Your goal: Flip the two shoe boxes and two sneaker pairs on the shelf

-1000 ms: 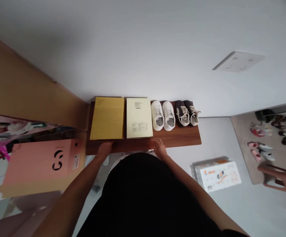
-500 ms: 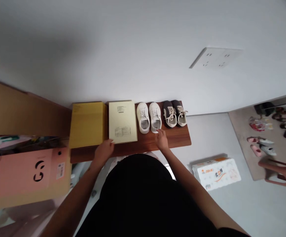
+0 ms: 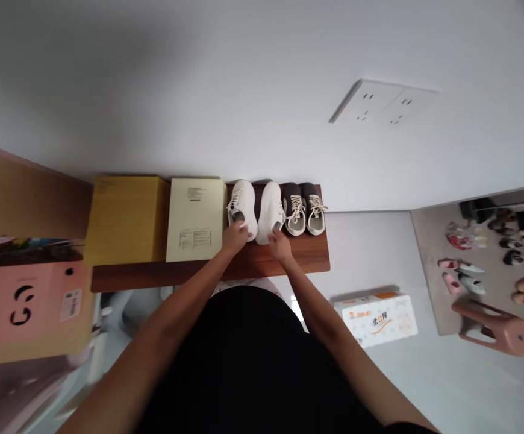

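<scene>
On a narrow dark wood shelf against the wall stands a pair of white shoes, both tilted onto their sides. My left hand grips the heel of the left white shoe. The heel of the right white shoe is in my right hand. Just right of them sits a pair of dark sneakers with cream laces. To the left lie a pale cream box and a yellow box.
A pink box is at the lower left. On the floor at right lie a wrapped paper pack, a pinkish stool and several shoes. A socket plate is on the wall.
My left hand has moved from the cream box to the left white shoe. My right hand now holds the right one. Both white shoes have tipped sideways. The view has shifted right.
</scene>
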The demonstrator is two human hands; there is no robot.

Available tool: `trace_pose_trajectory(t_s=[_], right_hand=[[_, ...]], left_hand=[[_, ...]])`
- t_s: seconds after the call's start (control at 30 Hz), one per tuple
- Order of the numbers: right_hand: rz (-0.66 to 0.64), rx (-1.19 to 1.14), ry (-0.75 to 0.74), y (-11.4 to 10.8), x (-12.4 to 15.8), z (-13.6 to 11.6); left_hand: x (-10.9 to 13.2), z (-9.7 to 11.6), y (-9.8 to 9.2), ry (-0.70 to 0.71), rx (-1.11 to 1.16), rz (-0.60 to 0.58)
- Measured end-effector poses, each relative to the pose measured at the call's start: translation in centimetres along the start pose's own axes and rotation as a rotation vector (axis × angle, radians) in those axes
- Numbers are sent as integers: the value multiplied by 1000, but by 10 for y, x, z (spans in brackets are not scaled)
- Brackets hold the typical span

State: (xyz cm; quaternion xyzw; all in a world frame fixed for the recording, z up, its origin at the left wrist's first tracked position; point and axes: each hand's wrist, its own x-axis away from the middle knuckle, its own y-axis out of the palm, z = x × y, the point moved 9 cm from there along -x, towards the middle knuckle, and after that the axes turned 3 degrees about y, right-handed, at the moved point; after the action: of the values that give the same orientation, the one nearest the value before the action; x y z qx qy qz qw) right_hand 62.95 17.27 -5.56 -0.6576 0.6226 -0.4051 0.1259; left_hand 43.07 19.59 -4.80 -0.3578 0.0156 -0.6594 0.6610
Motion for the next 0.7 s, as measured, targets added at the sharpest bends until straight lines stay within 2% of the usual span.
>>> trace_pose_trajectory(t_s=[0.07, 0.13, 0.2, 0.27, 0.3, 0.37, 0.43, 0.47, 0.53, 0.6, 0.63, 0.7], right_hand=[[12, -225, -29, -10, 12, 18], [-5, -396, 4, -8, 22, 36], [-51, -436, 90, 5, 28, 53], [-104, -368, 154, 20, 32, 64], [-125, -322, 162, 26, 34, 67], [-120, -246, 138, 27, 36, 69], [-18, -201, 94, 9, 36, 71], [69, -181, 75, -6, 34, 73], [299, -134, 55, -48, 30, 81], [514, -57, 81, -88, 21, 92], [575, -10, 111, -103, 14, 98], [564, 39, 145, -119, -8, 106]], left_hand=[[3, -14, -5, -89, 229, 22], [3, -28, 0, -177, 383, 35], [1, -42, 8, -283, 399, 40], [-2, -48, 10, -335, 303, 68], [-4, -46, 7, -314, 235, 101], [-5, -28, -4, -189, 87, 207], [1, 2, -11, -18, -52, 314], [6, 18, -6, 66, -103, 331], [13, 50, 22, 225, -138, 242], [18, 78, 76, 365, -97, 5], [21, 90, 106, 419, -70, -127], [22, 107, 159, 449, -38, -323]])
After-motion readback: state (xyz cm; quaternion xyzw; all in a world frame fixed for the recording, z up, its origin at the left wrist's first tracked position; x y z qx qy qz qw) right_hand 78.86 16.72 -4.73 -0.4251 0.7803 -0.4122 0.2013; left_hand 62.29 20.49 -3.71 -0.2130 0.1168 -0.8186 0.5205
